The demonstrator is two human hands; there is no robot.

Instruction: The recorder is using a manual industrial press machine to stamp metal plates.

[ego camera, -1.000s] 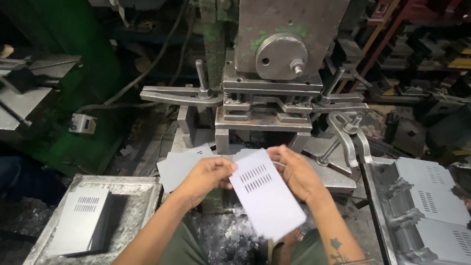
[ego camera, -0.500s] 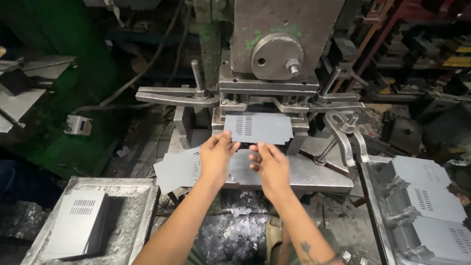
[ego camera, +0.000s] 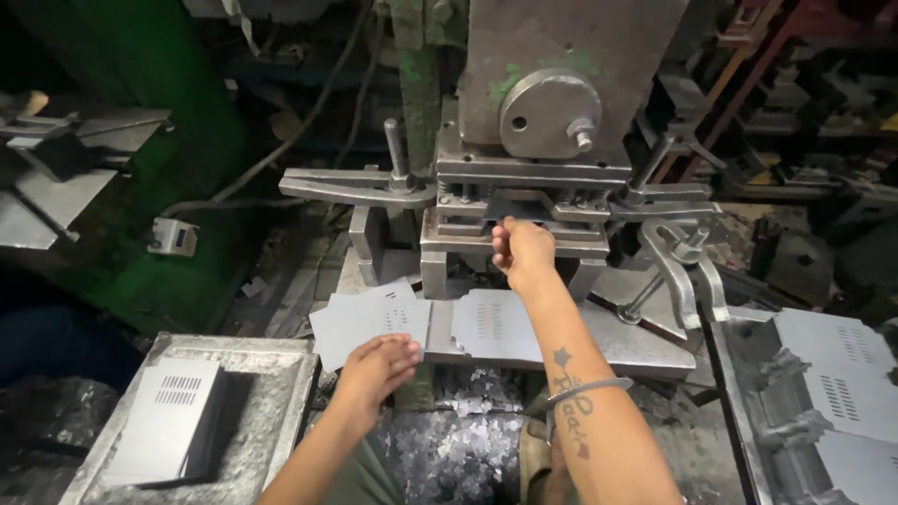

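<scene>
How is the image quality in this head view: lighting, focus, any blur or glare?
Head view: even light on the grey metal press and the flat slotted grey sheets, no strong glare; the upper left and right edges sink into dark shadow. The right hand at the die and the left hand on the sheets look sharp, with little motion blur.

Flat grey sheet-metal blanks (ego camera: 369, 323), thin and rectangular, each punched with a small block of short slots. Fanned loosely in an overlapping pile at the left end of the press bed, corners skewed, topmost one under the fingertips of the left hand (ego camera: 379, 365). One more slotted sheet (ego camera: 491, 323) lying flat just to the right of the pile, straight on the bed before the die opening, partly crossed by the forearm of the right hand (ego camera: 522, 251).
</scene>
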